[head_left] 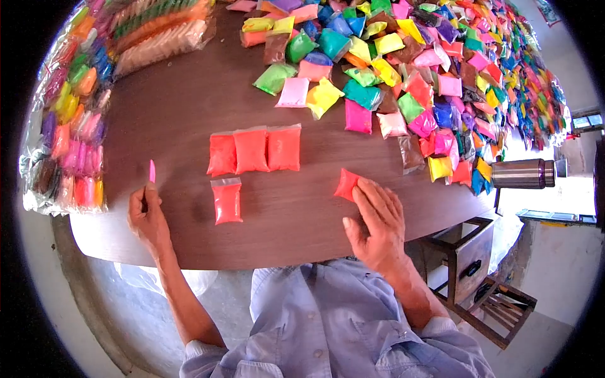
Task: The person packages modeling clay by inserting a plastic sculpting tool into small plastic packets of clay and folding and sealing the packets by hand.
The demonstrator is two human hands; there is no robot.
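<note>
My left hand (147,211) is closed at the left of the table, pinching a thin, pointed pink stick (152,171) that stands up from the fingertips; its exact kind does not show. On the right, my right hand (379,222) has its fingers stretched out, and the fingertips rest on the edge of a small red packet (346,184). Between the hands lies a row of three red packets (251,150) side by side, touching. Just below the row's left part is a single red packet (227,201) with a clear top strip.
A big heap of small multicoloured packets (384,72) covers the table's back and right. Bundled packets (165,41) lie back left, with more in clear wrap (72,135) along the left edge. A steel flask (523,174) lies at right; a wooden stool (469,268) stands below.
</note>
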